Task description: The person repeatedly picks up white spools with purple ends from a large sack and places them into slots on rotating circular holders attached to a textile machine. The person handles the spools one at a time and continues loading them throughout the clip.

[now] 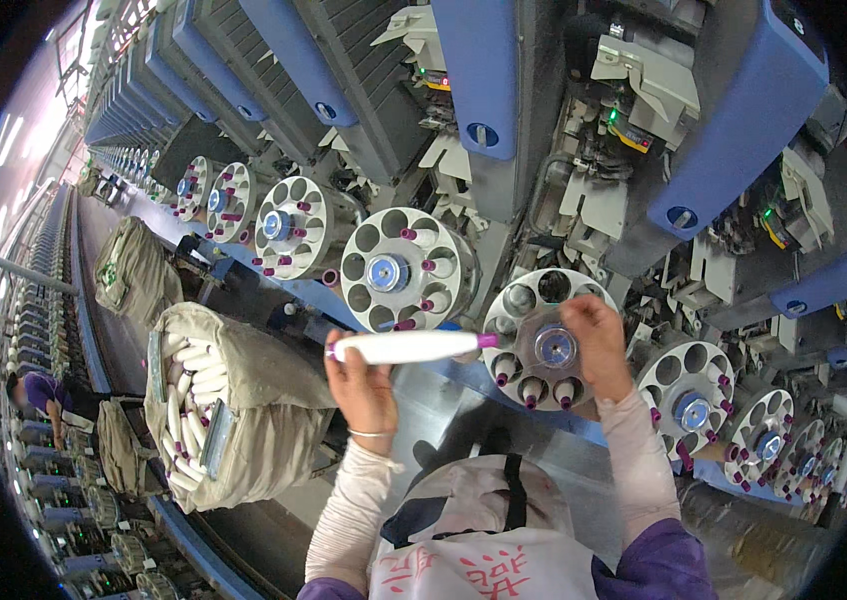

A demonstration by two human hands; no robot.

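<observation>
My left hand [363, 395] is closed round one end of a yarn bobbin [408, 347], a long white wound spindle with purple tips. The bobbin lies level, its far tip pointing right at the edge of a round bobbin magazine [527, 338]. Several purple-tipped bobbins sit in the lower pockets of that magazine, around a blue-and-silver hub. Over the magazine's right side is my right hand [598, 345], its fingers curled together; whatever they may pinch is too small to make out.
To my left a large cloth sack [273, 400] bulges with white bobbins, and another sack [133, 270] stands farther off. More round magazines [361, 265] line the winding machine on both sides. Blue machine panels [723, 130] overhang the far side. A person [41, 392] is at far left.
</observation>
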